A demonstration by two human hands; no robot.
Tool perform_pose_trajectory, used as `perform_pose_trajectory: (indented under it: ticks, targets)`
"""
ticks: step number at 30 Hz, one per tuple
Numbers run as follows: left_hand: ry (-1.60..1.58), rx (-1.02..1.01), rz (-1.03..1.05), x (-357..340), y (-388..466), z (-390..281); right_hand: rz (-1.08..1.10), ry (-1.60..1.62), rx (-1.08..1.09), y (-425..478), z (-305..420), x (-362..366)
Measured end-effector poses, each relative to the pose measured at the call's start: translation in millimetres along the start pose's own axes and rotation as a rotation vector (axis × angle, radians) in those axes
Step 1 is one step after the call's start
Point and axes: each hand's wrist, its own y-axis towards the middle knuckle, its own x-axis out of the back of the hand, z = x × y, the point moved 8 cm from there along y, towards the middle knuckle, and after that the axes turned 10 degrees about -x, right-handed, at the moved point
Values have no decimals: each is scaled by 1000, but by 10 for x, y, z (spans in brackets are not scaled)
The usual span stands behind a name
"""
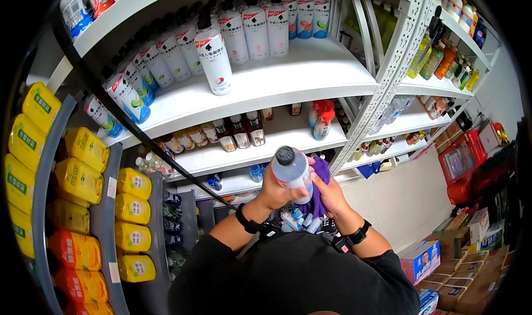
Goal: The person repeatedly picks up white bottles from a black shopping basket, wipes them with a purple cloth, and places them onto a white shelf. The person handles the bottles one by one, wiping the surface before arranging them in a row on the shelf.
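Note:
A clear plastic drink bottle with a black cap (292, 171) is tilted in front of my chest, its cap towards the camera. My left hand (276, 188) is wrapped around its side. On the bottle's right, my right hand (329, 192) grips a purple cloth (319, 187), which lies against the bottle. Above, on the white metal shelf (266, 82), rows of similar black-capped bottles stand upright. One bottle with a white label (213, 59) stands forward of the others, near the shelf's front edge.
Grey racks of yellow jugs (79, 182) rise at the left, crossed higher up by a black pole (124, 117). Lower shelves hold dark sauce-coloured bottles (240, 132). Small packages lie below my hands. Cardboard boxes (469, 273) are stacked at the lower right; a perforated upright (384, 82) parts the shelves.

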Motion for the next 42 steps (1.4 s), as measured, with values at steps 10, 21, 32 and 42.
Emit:
perform_pose_trajectory:
  ticks: [10,21,32,42]
  targets:
    - [-473,123,-280,213,100,473,395,-1372,1131,-529,1060,-1239]
    - [62,-348,-372,-179,453,-141,215,304,-34,344,628,10]
    - [-60,190,-395,-46,619,370,206,-434,659,377,1256,-160]
    - [49,-374,-589,310,796,-183,390,171,64,410,663,-177]
